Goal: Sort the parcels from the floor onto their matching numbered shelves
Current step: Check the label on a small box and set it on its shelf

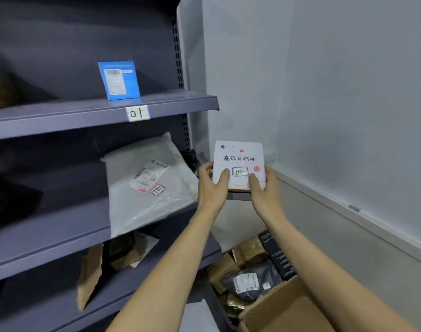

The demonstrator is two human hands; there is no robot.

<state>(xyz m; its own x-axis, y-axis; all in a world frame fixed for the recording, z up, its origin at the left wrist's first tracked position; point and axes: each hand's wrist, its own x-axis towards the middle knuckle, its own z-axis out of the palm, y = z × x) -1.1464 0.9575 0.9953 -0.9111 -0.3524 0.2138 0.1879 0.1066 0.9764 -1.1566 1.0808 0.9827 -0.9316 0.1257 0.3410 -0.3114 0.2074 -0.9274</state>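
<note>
I hold a small white box [238, 156] with handwritten characters and a boxed label "04" up in front of me, just right of the shelf unit. My left hand [210, 185] grips its left lower edge, thumb on the front face. My right hand [262, 188] grips its right lower edge the same way. The grey shelf [61, 118] at upper left carries a tag "01" [137, 113] and a blue parcel [119, 80] standing upright. On the shelf below lies a white plastic mailer [152, 188] with a small marked sticker.
A lower shelf holds brown paper parcels [113, 257]. On the floor at lower right lie a dark bag parcel [250, 283], brown boxes [250, 252], a black box [276, 255] and an open cardboard box [288, 310]. A pale wall [348, 104] closes the right side.
</note>
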